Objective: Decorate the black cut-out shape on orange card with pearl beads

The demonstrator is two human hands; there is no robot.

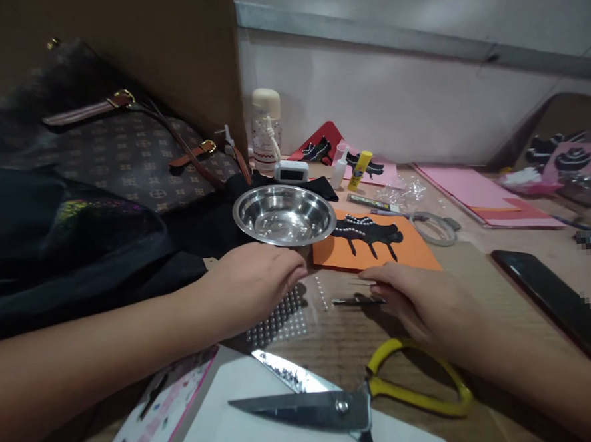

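My left hand (262,280) is closed, its fingertips hidden beneath it, over a sheet of small pearl beads (284,318). What it holds, if anything, cannot be seen. At the right, my right hand (405,294) is pinched around something thin, too small to make out, beside dark tweezers (355,301) lying on the cardboard (352,331). A short strip of pearls (321,293) lies between the hands. Behind them, an orange card (327,252) bears a black cutout (376,233) with pearls along it. A steel bowl (284,215) holding loose beads stands behind my left hand.
Open scissors (342,408) with yellow handles lie in front on white paper (237,411). A black phone (556,305) is at the right. Behind stand a glue stick (360,170) and a bottle (266,129). A patterned bag (161,149) fills the left. Pink paper (468,190) lies back right.
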